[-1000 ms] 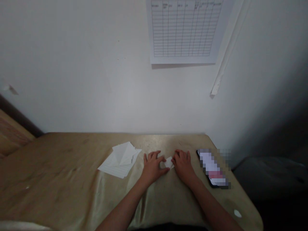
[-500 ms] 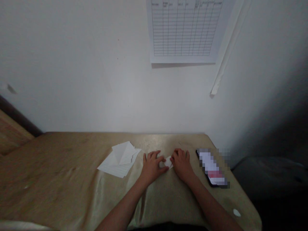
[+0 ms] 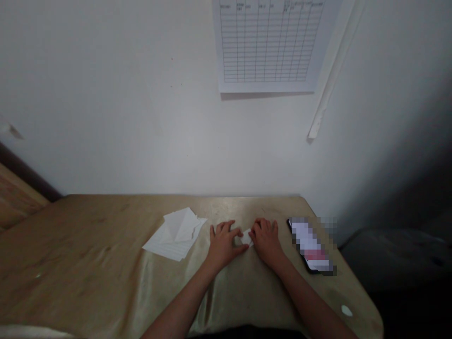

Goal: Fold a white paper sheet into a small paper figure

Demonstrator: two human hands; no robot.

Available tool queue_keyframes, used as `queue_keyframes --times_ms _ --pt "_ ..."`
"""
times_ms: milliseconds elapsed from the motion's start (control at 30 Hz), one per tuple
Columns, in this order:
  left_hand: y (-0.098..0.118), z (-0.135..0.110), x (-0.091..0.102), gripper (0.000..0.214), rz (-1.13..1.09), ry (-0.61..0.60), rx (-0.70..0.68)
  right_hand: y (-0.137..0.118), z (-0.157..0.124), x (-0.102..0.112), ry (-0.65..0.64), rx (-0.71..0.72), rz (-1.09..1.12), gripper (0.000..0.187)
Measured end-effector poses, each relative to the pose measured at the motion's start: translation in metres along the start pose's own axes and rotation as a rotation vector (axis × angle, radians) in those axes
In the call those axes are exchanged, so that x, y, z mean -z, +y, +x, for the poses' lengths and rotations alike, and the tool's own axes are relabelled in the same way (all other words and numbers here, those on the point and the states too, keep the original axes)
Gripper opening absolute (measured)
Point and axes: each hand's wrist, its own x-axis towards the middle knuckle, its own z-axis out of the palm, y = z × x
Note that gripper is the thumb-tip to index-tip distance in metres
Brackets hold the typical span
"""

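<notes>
A small folded piece of white paper (image 3: pixel 246 238) lies on the tan table (image 3: pixel 106 254), between my two hands. My left hand (image 3: pixel 223 245) presses on its left side with curled fingers and the thumb under the paper's near edge. My right hand (image 3: pixel 267 240) pinches its right side with bent fingers. Most of the paper is hidden under the fingers. Both forearms reach in from the bottom edge.
A loose stack of white sheets (image 3: pixel 176 234) lies left of my hands. A phone (image 3: pixel 311 246) with a lit screen lies to the right, near the table's edge. A small white scrap (image 3: pixel 346 310) sits at the near right corner. A ruled chart (image 3: pixel 270 42) hangs on the wall.
Both hands have stayed on the small paper; the fingers have shifted only slightly. The view has drifted a little.
</notes>
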Motion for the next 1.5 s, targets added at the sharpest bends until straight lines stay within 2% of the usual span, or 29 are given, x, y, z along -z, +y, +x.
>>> queue_keyframes --times_ms 667,900,1067,1500 --pt "0.004 -0.002 -0.002 0.046 -0.018 -0.004 -0.036 0.000 0.001 0.004 -0.009 -0.011 0.037 0.018" --pt "0.006 -0.003 0.002 0.025 -0.044 -0.032 -0.082 0.010 -0.001 0.005 -0.025 0.000 0.132 0.019" --pt "0.004 -0.004 -0.001 0.024 -0.062 -0.002 -0.073 0.017 -0.002 0.006 -0.021 0.007 0.240 0.017" --pt "0.006 -0.004 0.001 0.024 -0.067 -0.014 -0.062 0.011 -0.001 0.009 -0.029 -0.017 0.207 0.015"
